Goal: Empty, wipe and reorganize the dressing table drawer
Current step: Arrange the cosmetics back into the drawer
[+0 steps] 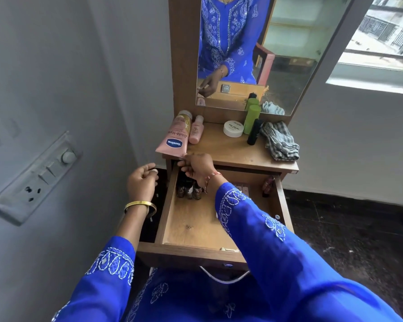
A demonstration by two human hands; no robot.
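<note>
The wooden drawer (191, 248) of the dressing table is pulled out, its front half bare. Several small dark bottles (189, 191) stand at its back left, and another small bottle (266, 185) lies at the back right. My right hand (196, 168) reaches over the back left corner, its fingers curled just above the bottles; what they grip is hidden. Left of the drawer, my left hand (141, 182) hovers with fingers curled around a small pale-topped item (154, 170). A checked grey cloth (279, 141) lies on the tabletop (230, 152).
On the tabletop sit a pink Vaseline tube (173, 138), a small pink bottle (196, 131), a white jar (233, 129), a green bottle (251, 118) and a black bottle (254, 132). A mirror (254, 43) rises behind. A switch panel (33, 180) is on the left wall.
</note>
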